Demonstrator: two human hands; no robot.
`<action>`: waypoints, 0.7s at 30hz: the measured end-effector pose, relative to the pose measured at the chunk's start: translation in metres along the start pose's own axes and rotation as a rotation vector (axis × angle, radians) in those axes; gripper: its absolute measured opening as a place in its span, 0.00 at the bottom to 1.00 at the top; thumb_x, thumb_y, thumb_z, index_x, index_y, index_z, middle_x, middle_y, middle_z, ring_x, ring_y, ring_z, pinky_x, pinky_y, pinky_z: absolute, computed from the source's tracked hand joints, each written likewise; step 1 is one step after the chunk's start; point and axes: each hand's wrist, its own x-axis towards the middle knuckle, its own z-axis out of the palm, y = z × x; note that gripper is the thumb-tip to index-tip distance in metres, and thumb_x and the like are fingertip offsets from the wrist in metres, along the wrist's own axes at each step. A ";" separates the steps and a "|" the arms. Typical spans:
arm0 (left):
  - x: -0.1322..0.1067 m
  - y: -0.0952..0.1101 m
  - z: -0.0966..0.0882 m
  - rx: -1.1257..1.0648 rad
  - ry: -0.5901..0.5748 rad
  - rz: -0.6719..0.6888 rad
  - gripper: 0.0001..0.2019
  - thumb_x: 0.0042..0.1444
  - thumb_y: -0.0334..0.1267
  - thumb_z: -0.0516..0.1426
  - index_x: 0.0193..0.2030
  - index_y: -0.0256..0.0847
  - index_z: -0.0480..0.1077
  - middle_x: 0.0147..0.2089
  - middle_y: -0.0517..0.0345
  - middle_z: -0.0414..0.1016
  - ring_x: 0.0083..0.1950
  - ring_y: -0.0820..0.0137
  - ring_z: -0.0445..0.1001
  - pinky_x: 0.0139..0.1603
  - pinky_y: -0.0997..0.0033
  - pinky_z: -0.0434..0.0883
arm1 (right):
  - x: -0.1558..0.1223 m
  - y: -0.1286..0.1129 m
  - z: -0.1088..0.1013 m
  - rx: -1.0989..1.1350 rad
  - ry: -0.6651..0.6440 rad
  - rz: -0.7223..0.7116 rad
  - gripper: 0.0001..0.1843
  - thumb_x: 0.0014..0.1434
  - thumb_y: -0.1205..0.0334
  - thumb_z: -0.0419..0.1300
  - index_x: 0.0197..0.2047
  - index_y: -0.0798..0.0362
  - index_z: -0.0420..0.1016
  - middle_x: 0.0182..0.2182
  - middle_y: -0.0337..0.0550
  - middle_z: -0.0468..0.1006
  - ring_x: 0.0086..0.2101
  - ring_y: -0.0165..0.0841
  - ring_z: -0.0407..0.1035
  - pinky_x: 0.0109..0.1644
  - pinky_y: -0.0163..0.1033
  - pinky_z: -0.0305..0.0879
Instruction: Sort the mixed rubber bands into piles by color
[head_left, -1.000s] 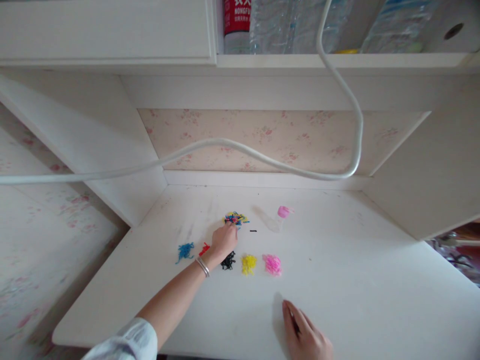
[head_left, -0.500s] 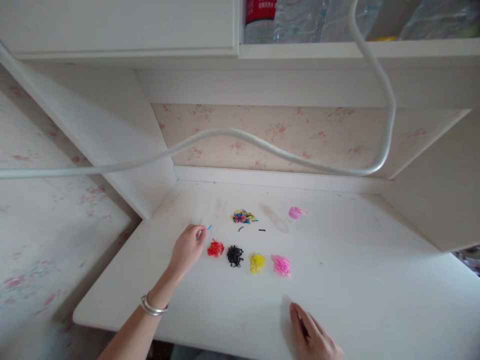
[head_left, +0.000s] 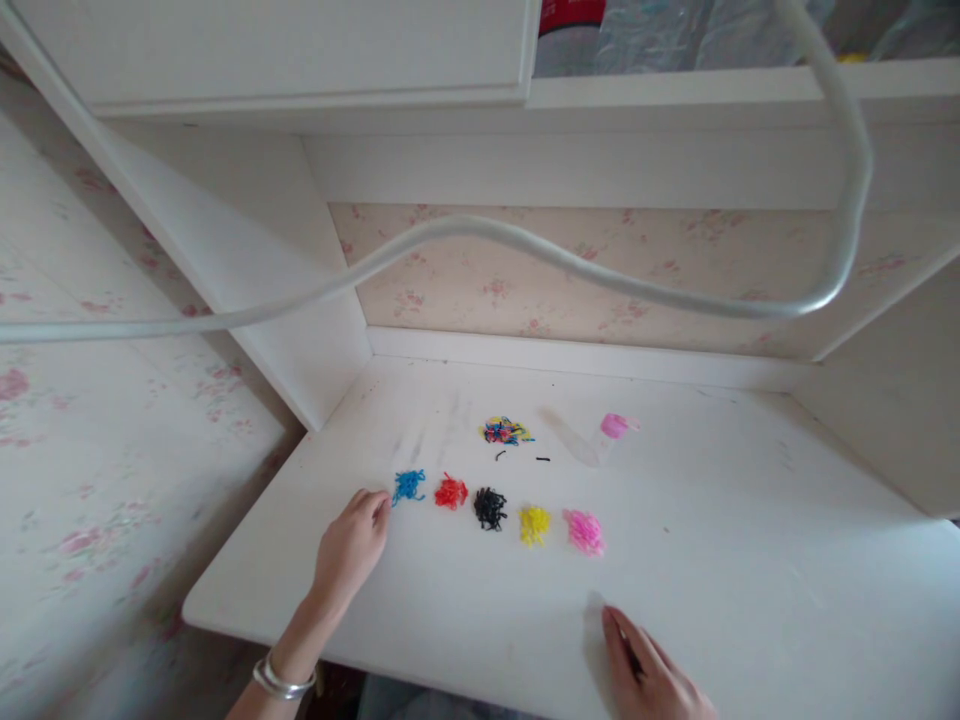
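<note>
My left hand (head_left: 356, 540), wearing silver bangles (head_left: 281, 680) at the wrist, has its fingers pinched at the left edge of a pile of blue rubber bands (head_left: 409, 485). Whether a band is between the fingertips is hidden. To the right lie piles of red bands (head_left: 451, 491), black bands (head_left: 490, 509), yellow bands (head_left: 535, 525) and pink bands (head_left: 585, 532). Behind them is a mixed-colour heap (head_left: 506, 431), with two loose black pieces (head_left: 543, 459) in front. My right hand (head_left: 652, 670) rests curled near the front edge; what its fingers hold, if anything, is unclear.
A clear container with a pink part (head_left: 615, 426) lies behind the piles on the white desk (head_left: 720, 600). A thick white cable (head_left: 525, 245) crosses the view above the desk. The cabinet (head_left: 300, 60) overhangs it, and a side panel (head_left: 247, 240) stands at left.
My left hand has moved back toward me and slightly left, uncovering the blue pile; the blue piece at its fingertips no longer shows apart. The view has shifted; my right hand keeps its pose.
</note>
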 end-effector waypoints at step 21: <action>-0.012 0.041 0.012 0.192 -0.119 0.078 0.18 0.63 0.43 0.44 0.54 0.48 0.68 0.48 0.53 0.77 0.36 0.68 0.78 0.31 0.73 0.68 | -0.001 0.009 0.012 -0.086 -0.043 0.070 0.20 0.61 0.47 0.46 0.45 0.38 0.77 0.43 0.31 0.79 0.36 0.31 0.77 0.32 0.28 0.70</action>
